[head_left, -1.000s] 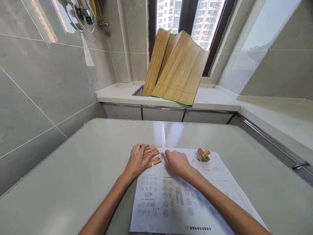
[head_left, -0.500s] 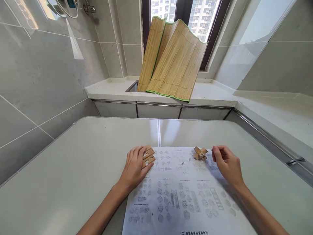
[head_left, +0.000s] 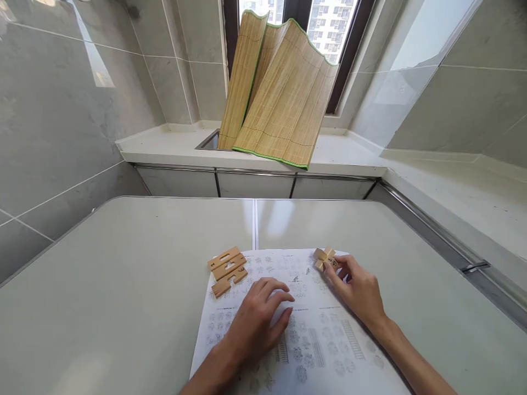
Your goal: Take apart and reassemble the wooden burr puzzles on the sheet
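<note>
A wooden interlocking puzzle (head_left: 319, 262), a small cross of joined bars with handwritten marks, sits near the far right corner of a printed sheet (head_left: 263, 281). My right hand (head_left: 362, 293) has thumb and fingers closed on its right side. Over the middle of the paper is my left hand (head_left: 260, 318), holding nothing, with fingers bent and apart. Three flat wooden puzzle pieces (head_left: 228, 270) with cut-out slots and notches lie side by side at the sheet's far left corner, apart from my left hand. Small diagrams cover the paper; my left hand and forearm hide part of it.
The pale table (head_left: 123, 285) has a seam (head_left: 255, 225) running away from me. Beyond its far edge, a folded bamboo mat (head_left: 280, 104) leans against the window on a white ledge (head_left: 173, 151). Tiled walls stand on both sides, and a metal rail (head_left: 428, 233) runs along the right.
My left hand has let go of the flat wooden pieces and moved right and nearer to me. My right hand has moved left and taken hold of the puzzle. The view has shifted slightly.
</note>
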`<state>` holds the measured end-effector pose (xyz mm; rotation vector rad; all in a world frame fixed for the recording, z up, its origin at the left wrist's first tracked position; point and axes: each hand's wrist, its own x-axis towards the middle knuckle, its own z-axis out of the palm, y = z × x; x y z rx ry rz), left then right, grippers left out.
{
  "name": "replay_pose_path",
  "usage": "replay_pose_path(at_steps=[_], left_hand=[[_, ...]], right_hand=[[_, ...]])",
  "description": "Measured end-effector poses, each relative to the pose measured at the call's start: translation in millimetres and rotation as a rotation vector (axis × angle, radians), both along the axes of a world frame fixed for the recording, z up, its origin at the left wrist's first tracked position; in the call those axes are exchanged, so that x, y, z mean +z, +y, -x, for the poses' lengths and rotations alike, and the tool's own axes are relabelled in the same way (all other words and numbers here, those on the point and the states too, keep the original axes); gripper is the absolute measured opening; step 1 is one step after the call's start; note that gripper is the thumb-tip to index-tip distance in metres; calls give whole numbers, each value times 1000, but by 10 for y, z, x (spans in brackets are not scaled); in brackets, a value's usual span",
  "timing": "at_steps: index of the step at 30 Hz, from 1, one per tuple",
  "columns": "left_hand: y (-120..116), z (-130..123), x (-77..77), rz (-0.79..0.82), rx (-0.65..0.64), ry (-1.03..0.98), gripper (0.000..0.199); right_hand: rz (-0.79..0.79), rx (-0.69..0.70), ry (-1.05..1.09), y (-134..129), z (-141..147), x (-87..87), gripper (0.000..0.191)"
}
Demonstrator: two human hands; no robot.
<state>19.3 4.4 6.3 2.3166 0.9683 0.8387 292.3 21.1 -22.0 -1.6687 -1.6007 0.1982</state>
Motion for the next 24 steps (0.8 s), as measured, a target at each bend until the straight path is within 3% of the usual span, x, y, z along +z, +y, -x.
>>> replay_pose_path(at_steps=[2, 5, 8, 10, 14, 18, 24], left_hand=[[-32, 4, 10, 41, 2, -36, 19], [-108, -16, 7, 145, 94, -131, 23], [-187, -62, -13, 318, 212, -236, 43], [-213, -91, -16, 468, 214, -315, 57], [-201, -121, 34, 629, 157, -437, 57], [-182, -131, 97, 588, 200, -439, 49], [-186, -128, 113, 487, 221, -400, 51]], right_hand=[[34, 76, 233, -39, 66, 59, 34], [218, 319, 627, -130, 236, 138, 32], [343, 542, 821, -250, 440, 162, 31], [387, 644, 904, -325, 554, 146, 31], [469, 698, 936, -396, 674, 114, 32], [507, 700, 857, -371, 681, 134, 31], [436, 657, 657, -366, 649, 106, 26]])
